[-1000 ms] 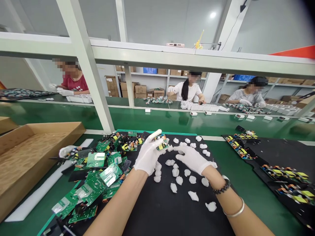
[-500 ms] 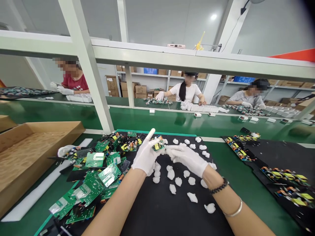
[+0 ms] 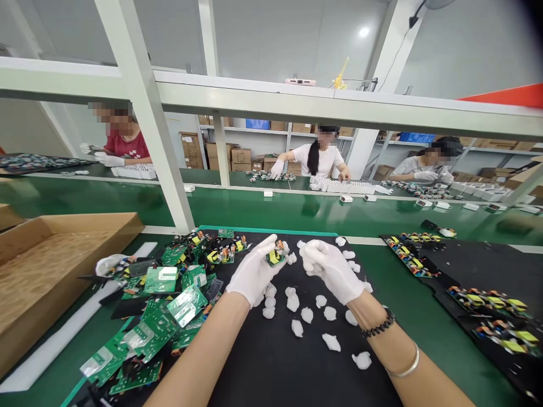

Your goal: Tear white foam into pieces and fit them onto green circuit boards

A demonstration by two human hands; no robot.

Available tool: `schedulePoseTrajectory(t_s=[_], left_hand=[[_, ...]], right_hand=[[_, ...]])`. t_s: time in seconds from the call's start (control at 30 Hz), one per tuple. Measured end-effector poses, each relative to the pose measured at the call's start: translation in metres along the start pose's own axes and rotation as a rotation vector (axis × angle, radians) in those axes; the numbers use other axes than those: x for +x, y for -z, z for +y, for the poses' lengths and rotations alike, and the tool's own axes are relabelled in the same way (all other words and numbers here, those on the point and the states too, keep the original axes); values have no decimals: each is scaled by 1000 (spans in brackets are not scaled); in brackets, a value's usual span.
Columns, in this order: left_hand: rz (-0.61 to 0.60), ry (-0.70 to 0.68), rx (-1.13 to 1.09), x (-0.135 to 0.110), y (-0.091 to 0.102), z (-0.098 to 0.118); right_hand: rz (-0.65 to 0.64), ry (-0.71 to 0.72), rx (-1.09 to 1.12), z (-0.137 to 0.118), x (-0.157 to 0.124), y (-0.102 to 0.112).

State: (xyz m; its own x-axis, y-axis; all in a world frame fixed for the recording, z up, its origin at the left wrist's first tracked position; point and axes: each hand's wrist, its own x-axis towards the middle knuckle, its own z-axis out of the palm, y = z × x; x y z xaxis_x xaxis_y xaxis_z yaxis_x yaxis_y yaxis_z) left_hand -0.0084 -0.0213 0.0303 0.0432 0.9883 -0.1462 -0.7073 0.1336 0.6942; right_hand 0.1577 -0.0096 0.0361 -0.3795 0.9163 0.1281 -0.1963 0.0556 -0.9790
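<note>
In a white glove, my left hand (image 3: 253, 270) is closed around a small circuit board (image 3: 275, 255) with yellow and orange parts on its upper side. To its right, my gloved right hand (image 3: 333, 268) hovers over the black mat (image 3: 271, 362) with its fingers curled together. Whatever those fingers pinch, if anything, is hidden; a white bit shows at their tips. Several white soft lumps (image 3: 292, 301) lie scattered on the mat under and around both hands. Left of my left arm is a heap of green circuit boards (image 3: 186, 304), some face down.
A cardboard tray (image 3: 80, 223) stands at the far left, beside a white foam strip (image 3: 55, 345). Rows of boards (image 3: 487, 302) lie on another black mat at right. A green conveyor (image 3: 237, 208) with white adapter cases (image 3: 345, 199) crosses ahead, under a metal frame (image 3: 156, 135). Three co-workers sit beyond.
My right hand has drawn away to the right from the board, its fingers curling in. My left hand still holds the board, slightly lower. White cases on the conveyor have shifted right.
</note>
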Motion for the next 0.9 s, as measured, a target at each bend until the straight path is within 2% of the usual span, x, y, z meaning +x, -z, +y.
schedulePoseTrajectory(t_s=[0.1,0.2,0.27,0.37,0.57,0.73,0.9], left_hand=[[-41,-6,15,1,1,-2],[-87,-15,18,0,0,-1],[-99,-29,44,-2,-2,0],[-89,-56,79,-5,-4,1],[-113,33,95,-4,-4,-1],[-109,47,100,-5,-5,-2],[-267,43,73,-5,-2,-1]], right_hand=[[-50,-28,93,-5,1,2],[-95,-93,288,-8,1,7],[-49,-115,398,-7,3,14],[45,-107,436,-1,8,24],[76,-45,488,9,12,26],[1,-63,552,3,10,18],[-108,-46,563,-5,5,8]])
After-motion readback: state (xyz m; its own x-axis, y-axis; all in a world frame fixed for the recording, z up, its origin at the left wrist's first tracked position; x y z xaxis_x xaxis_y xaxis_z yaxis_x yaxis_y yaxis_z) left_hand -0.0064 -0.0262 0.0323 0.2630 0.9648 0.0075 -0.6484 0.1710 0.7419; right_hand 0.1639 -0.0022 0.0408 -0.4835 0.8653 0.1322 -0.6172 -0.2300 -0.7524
